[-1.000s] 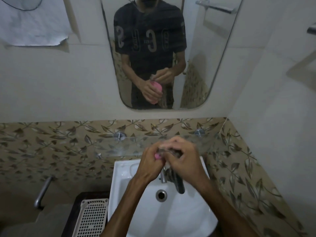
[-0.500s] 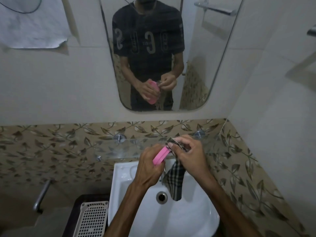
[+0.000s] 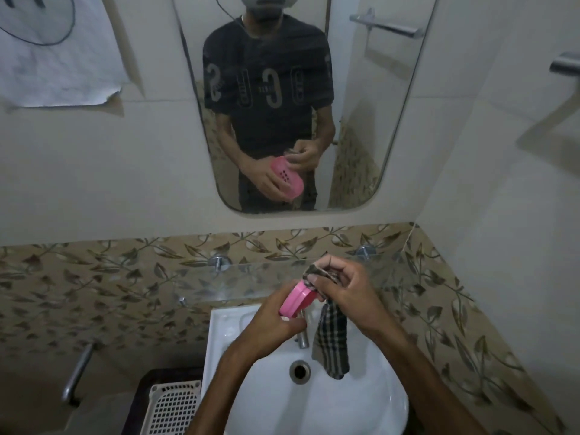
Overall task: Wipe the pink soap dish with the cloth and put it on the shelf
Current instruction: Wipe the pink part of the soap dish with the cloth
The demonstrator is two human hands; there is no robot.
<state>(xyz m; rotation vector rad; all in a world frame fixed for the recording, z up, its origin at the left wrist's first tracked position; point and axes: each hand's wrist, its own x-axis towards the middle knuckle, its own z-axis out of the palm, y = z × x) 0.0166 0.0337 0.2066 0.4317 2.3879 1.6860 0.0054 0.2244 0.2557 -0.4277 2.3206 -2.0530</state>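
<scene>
My left hand grips the pink soap dish above the white sink, the dish tilted on its edge. My right hand pinches the dark checked cloth against the dish's upper end; the rest of the cloth hangs down over the basin. The glass shelf runs along the leaf-patterned tiles just behind my hands. In the mirror the dish's perforated underside shows.
A metal tap stands below the dish, above the drain. A white perforated basket sits on a dark stand at lower left. A metal handle juts from the left wall, a towel bar from the right.
My hands were clasped over the dish; now they have drawn apart, the dish shows tilted in my left hand, and the cloth hangs free from my right.
</scene>
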